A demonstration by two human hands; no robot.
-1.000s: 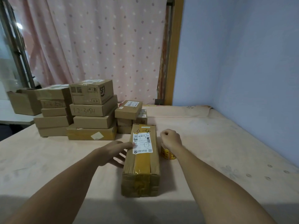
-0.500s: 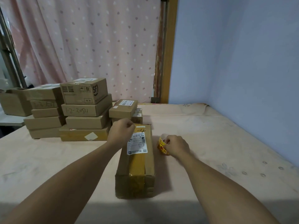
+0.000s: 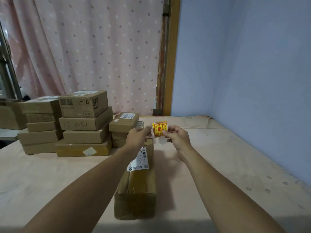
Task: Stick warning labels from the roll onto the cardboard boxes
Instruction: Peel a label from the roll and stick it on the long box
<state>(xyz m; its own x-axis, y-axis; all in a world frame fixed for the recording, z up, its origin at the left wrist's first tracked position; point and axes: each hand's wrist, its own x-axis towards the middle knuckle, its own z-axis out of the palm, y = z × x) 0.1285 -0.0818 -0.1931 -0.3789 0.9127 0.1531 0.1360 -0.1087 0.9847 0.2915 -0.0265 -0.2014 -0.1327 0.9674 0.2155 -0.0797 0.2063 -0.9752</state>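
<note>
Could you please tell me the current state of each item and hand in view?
left hand: pinches the warning label's left edge.
right hand: pinches its right edge.
warning label: held in the air, not yet stuck.
long box: lying flat on the table, taped shut, no warning label visible on it.
stacked boxes: closed, piled at the left.
curtain: drawn.

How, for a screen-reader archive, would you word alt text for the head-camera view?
The left hand and right hand pinch a yellow-and-red warning label by its sides, held up over the far end of a long taped cardboard box lying on a table. Stacked cardboard boxes stand to the left, before a pink dotted curtain.
</note>
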